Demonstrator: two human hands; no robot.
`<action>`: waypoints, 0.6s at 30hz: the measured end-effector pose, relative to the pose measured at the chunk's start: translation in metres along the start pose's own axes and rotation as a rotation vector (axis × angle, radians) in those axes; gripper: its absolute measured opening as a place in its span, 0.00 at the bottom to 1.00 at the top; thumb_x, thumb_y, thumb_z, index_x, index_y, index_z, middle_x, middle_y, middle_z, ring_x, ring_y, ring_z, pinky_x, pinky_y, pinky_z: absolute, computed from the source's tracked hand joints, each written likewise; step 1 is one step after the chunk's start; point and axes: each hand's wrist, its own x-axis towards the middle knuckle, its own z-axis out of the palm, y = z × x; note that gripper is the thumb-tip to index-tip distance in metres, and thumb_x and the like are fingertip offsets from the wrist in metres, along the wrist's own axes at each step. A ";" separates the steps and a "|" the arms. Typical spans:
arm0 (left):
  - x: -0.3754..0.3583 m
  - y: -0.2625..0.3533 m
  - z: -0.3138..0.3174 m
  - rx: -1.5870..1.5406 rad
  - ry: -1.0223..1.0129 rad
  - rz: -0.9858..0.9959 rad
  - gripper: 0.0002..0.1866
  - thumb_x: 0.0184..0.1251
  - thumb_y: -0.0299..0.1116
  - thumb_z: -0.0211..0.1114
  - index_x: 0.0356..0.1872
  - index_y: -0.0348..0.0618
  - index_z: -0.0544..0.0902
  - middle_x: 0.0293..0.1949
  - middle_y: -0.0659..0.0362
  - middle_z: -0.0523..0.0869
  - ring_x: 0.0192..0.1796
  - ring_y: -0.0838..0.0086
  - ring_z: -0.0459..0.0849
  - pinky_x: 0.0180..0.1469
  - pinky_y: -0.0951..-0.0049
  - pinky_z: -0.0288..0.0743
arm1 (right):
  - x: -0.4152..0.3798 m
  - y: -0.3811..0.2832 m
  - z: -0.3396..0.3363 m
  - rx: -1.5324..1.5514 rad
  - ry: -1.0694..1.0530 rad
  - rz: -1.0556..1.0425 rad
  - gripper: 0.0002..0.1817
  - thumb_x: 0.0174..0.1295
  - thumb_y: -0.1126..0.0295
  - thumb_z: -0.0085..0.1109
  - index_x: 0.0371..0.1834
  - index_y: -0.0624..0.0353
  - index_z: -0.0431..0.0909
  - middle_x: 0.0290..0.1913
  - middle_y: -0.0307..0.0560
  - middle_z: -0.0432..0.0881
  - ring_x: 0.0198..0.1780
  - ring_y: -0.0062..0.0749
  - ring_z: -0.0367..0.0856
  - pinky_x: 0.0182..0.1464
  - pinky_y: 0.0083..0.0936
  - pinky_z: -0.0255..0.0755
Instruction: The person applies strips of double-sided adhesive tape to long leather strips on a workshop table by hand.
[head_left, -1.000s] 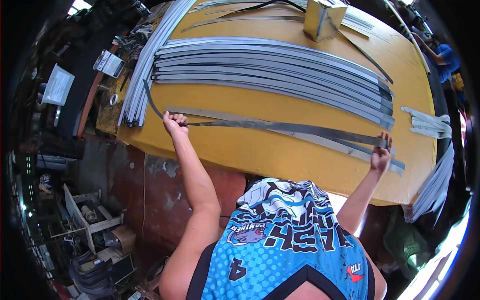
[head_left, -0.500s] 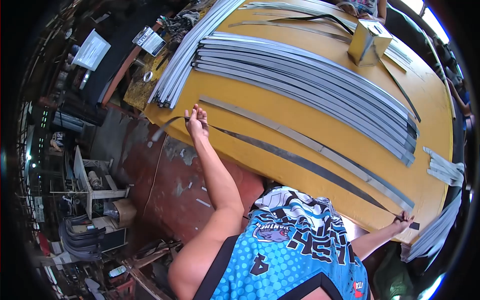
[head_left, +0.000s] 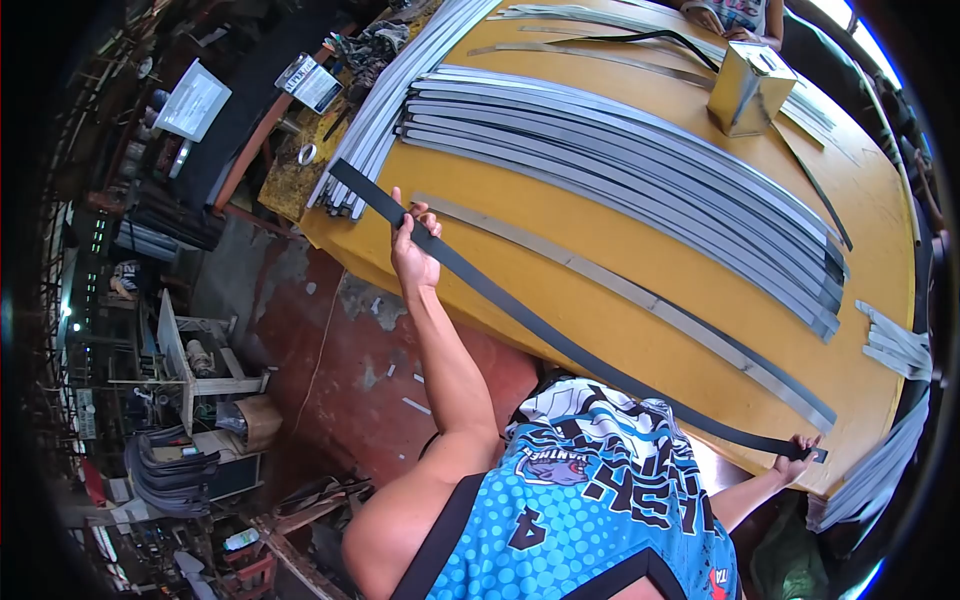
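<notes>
A long dark grey strip (head_left: 560, 340) runs along the near side of the yellow table, its flat face turned up. Near its left end my left hand (head_left: 416, 250) grips it between thumb and fingers, and a short length sticks out past the hand. My right hand (head_left: 795, 460) is closed on the strip by its other end, at the table's near right corner. Just beyond the held strip lies a thin, shiny metal-like strip (head_left: 600, 275), with a darker strip partly under its right half.
Several grey strips (head_left: 600, 180) lie stacked across the yellow table (head_left: 480, 175), with another bundle (head_left: 400, 110) at its left end. A yellow tin (head_left: 745, 95) stands at the far side near another person's hands (head_left: 740, 32). More pale strips (head_left: 875, 450) hang at the right edge.
The held strip has turned from edge-on to flat side up. Its left end has swung from drooping below my left hand to pointing up and left over the table.
</notes>
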 end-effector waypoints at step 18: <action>0.012 0.005 0.021 -0.234 -0.100 -0.208 0.23 0.65 0.30 0.61 0.63 0.49 0.73 0.38 0.59 0.72 0.36 0.75 0.66 0.39 0.75 0.65 | -0.039 0.006 0.073 -0.002 0.376 -0.068 0.24 0.70 0.50 0.51 0.57 0.55 0.79 0.21 0.33 0.65 0.22 0.21 0.63 0.27 0.21 0.68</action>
